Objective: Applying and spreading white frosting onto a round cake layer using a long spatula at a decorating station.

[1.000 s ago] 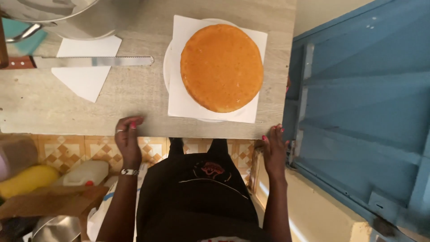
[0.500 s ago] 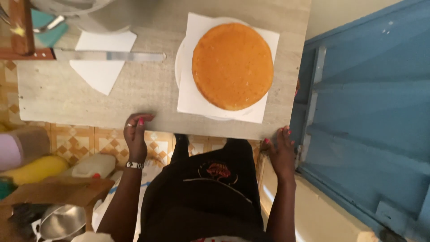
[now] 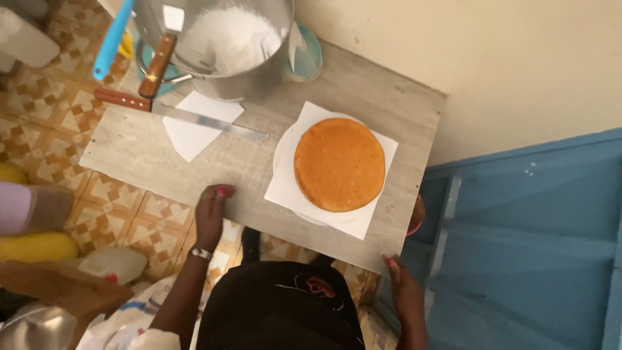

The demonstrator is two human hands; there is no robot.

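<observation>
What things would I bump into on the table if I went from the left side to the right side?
Wooden-handled long knife → white paper square → left hand on the near edge → round golden cake on white paper → right hand at the table's near right corner.

**Black apron, bare arms and painted nails**

Seen from above, the person wears a black apron with a small red and white design stitched on the chest. Both forearms are bare, with no sleeves in view. A silver-coloured watch circles the wrist of the left hand, and a ring shows on one finger. The nails are painted pink-red on the left hand and on the right hand.
</observation>
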